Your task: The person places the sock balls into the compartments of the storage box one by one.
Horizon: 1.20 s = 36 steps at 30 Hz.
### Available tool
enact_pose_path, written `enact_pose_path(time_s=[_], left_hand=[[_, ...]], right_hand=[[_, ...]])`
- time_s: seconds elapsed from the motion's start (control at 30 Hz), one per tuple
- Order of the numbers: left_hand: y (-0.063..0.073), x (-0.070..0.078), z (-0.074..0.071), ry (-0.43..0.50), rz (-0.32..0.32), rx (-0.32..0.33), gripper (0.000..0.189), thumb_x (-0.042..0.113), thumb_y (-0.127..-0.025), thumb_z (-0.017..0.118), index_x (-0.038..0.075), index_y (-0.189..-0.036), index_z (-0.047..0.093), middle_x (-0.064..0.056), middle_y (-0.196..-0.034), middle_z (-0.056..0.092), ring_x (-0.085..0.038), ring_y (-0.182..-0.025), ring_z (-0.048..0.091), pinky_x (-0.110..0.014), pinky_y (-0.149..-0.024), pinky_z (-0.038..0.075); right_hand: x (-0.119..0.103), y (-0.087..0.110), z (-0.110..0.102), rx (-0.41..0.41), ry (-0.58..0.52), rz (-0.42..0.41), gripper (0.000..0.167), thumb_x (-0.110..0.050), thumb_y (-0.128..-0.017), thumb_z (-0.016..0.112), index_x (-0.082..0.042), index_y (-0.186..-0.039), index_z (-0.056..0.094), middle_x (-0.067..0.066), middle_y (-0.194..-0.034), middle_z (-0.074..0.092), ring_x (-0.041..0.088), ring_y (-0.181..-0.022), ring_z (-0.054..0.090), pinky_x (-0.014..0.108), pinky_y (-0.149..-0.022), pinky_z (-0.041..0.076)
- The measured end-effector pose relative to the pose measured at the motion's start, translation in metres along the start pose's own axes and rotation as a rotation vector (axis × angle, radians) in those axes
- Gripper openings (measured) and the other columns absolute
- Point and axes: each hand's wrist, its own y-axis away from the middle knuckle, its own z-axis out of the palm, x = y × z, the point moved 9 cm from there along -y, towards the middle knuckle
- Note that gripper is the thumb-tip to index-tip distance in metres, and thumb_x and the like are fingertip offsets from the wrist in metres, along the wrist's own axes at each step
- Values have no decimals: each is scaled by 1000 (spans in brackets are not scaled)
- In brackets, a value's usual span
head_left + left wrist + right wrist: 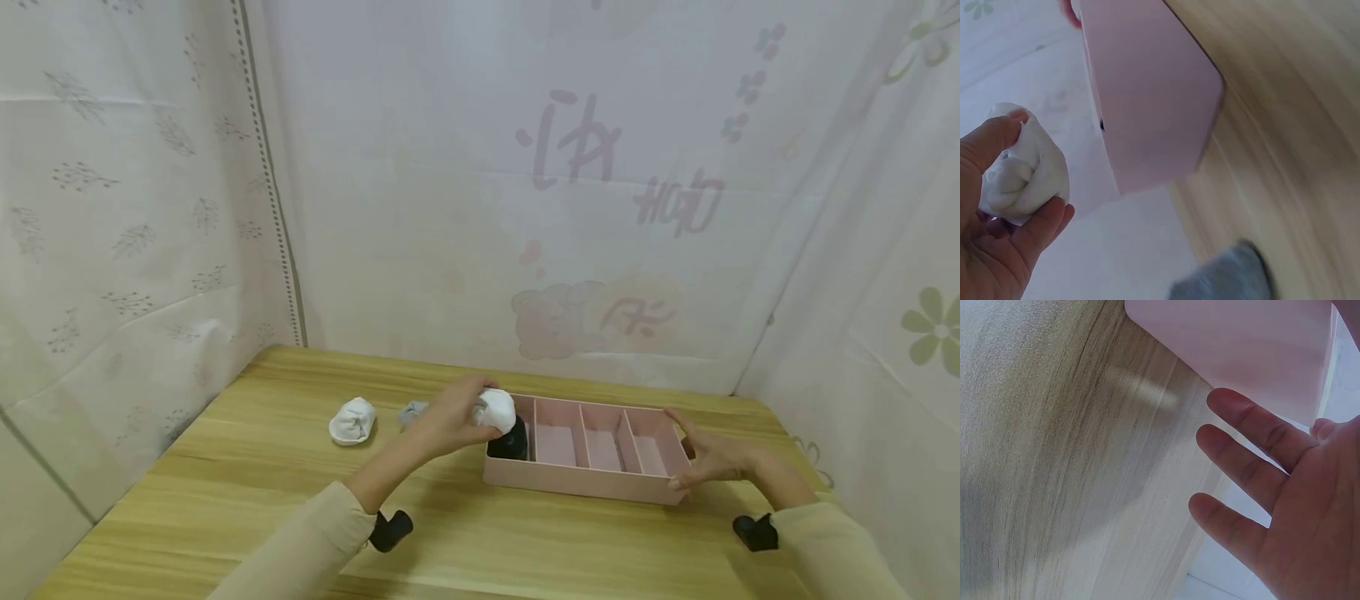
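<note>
My left hand (450, 417) holds a balled-up white sock (496, 410) between thumb and fingers, above the left end of a pink divided box (577, 483). In the left wrist view the folds of the sock (1029, 175) face the palm. A black bundle (510, 442), apparently another sock, sits in the leftmost compartment. With thumb and index finger, my right hand (716, 457) grips the box's right end; its other fingers (1241, 469) stretch out straight in the right wrist view.
Left of the box, a second balled white sock (352, 421) and a grey sock (412, 412), partly behind my left hand, lie on the wooden table (225, 467). Several box compartments to the right stand empty. Printed curtains (420, 208) hang behind and beside the table.
</note>
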Motion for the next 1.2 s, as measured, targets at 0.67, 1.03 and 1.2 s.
enact_pose_path(time_s=[0.67, 1.03, 1.2], left_hand=[[-54, 44, 67, -101, 85, -115, 49, 17, -74, 80, 8, -117, 56, -8, -111, 59, -19, -95, 59, -26, -76, 51], [-59, 42, 100, -235, 58, -188, 51, 20, -78, 78, 13, -121, 52, -4, -114, 57, -17, -98, 61, -24, -76, 51], [-60, 39, 108, -253, 71, -191, 46, 18, -77, 78, 13, -114, 52, -4, -110, 57, -16, -95, 60, -24, -75, 50]], right_hand=[[3, -2, -1, -2, -18, -9, 121, -23, -80, 75, 4, -141, -25, 30, -114, 52, 34, -104, 53, 36, -83, 49], [4, -2, -1, 11, -11, 18, 121, -23, -79, 76, 4, -141, -24, 29, -113, 53, 32, -104, 54, 35, -83, 47], [3, -1, -2, 27, 17, 16, 121, -24, -78, 77, 4, -141, -23, 27, -110, 55, 32, -102, 55, 36, -82, 47]])
